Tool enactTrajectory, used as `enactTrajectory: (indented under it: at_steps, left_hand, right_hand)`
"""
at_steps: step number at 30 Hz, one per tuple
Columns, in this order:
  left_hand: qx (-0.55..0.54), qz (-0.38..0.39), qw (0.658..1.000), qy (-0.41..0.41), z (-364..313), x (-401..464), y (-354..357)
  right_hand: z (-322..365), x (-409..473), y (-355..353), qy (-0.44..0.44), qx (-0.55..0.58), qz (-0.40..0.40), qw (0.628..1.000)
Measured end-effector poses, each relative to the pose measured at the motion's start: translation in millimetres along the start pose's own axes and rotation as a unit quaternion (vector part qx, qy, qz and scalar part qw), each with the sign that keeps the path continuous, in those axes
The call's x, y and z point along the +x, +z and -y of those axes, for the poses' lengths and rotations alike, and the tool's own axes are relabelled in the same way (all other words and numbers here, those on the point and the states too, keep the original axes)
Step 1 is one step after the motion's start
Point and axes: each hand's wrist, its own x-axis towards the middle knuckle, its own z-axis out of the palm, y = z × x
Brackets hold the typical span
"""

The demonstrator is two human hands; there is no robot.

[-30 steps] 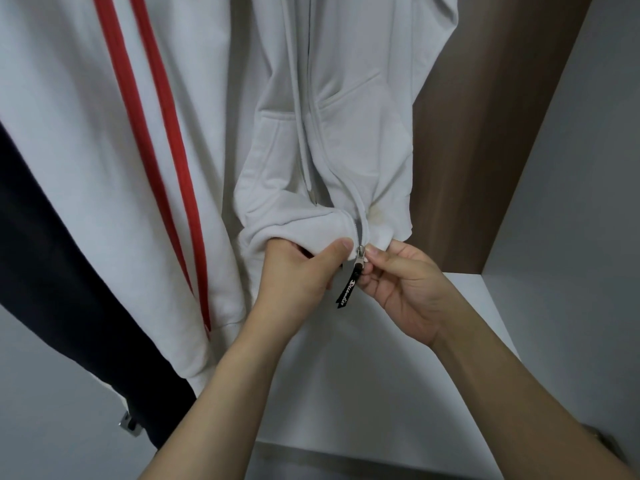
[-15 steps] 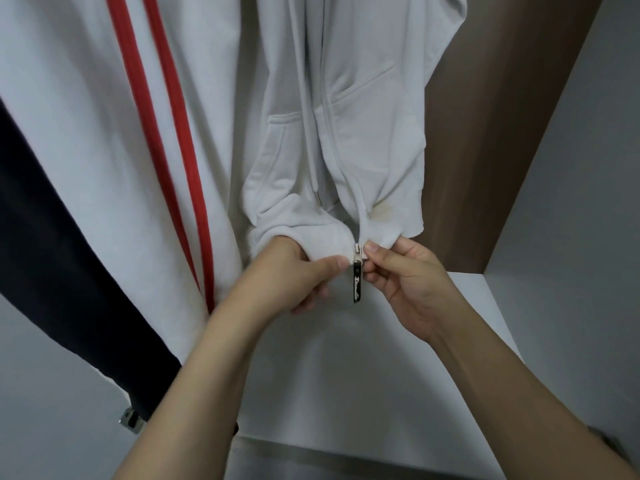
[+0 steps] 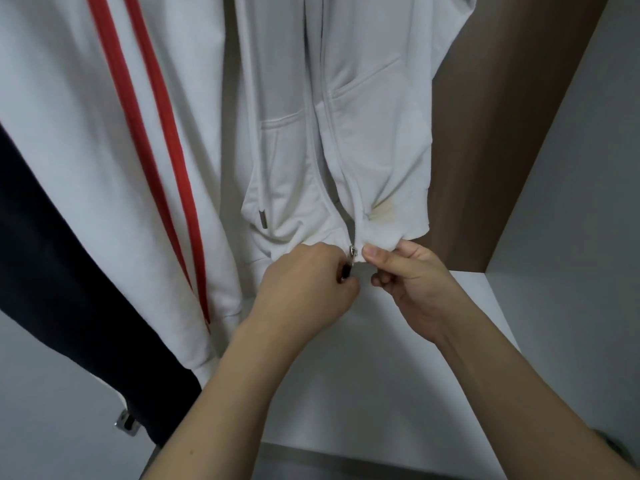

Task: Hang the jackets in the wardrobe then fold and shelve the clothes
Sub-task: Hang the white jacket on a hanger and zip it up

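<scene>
Since the earlier frame, my left hand point(image 3: 304, 289) has shifted from hem to black zipper pull point(image 3: 347, 271), gripping it. My right hand point(image 3: 412, 282) pinches the hanging white cotton zip-up hoodie point(image 3: 363, 133) at its hem.

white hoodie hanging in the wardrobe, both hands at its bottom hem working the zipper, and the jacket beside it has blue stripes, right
Not quite: the stripes are red, not blue. The head view shows the white hoodie hanging, the left hand and right hand at its hem by the zipper, and the jacket beside it with two red stripes.
</scene>
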Motion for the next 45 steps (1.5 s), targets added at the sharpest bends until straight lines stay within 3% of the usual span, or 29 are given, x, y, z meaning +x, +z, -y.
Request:
enactTrajectory:
  at_steps: [4, 13, 17, 20, 25, 29, 32, 35, 40, 42, 45]
  left_hand:
    - [-0.023, 0.024, 0.998, 0.056, 13, 3, -10]
    - [0.008, 0.017, 0.999, 0.03, -3, 19, -39]
    - [0.064, 0.042, 0.997, 0.024, -13, 30, -42]
    - [0.125, 0.013, 0.992, 0.013, -17, 37, -36]
    - [0.183, -0.031, 0.982, -0.026, -25, 52, -23]
    - [0.204, -0.121, 0.967, -0.09, -13, 65, -36]
    - [0.194, -0.123, 0.973, -0.012, -12, 68, -44]
    - [0.217, -0.079, 0.971, 0.057, -19, 63, -45]
    - [0.253, -0.036, 0.964, 0.078, -30, 68, -56]
    - [0.284, -0.022, 0.955, 0.077, -37, 73, -61]
    - [0.354, -0.071, 0.932, 0.041, -43, 81, -79]
  right_hand:
    - [1, 1, -6, -0.005, -0.023, 0.018, 1.0]
    - [-9, 1, -6, -0.027, -0.079, 0.096, 0.992]
    - [-9, 4, -4, -0.095, -0.098, 0.014, 0.991]
    - [-11, 6, -12, -0.144, -0.107, -0.021, 0.984]
    - [-20, 5, -15, -0.154, -0.099, -0.065, 0.981]
    - [-27, 3, -24, -0.103, -0.056, -0.125, 0.985]
    - [-23, 8, -30, 0.005, -0.073, -0.141, 0.987]
    - [-12, 15, -30, 0.003, -0.31, -0.201, 0.929]
    - [15, 18, 4, -0.222, -0.522, -0.146, 0.81]
    - [23, 24, 13, -0.232, -0.563, -0.135, 0.782]
    - [27, 27, 10, -0.191, -0.614, -0.113, 0.757]
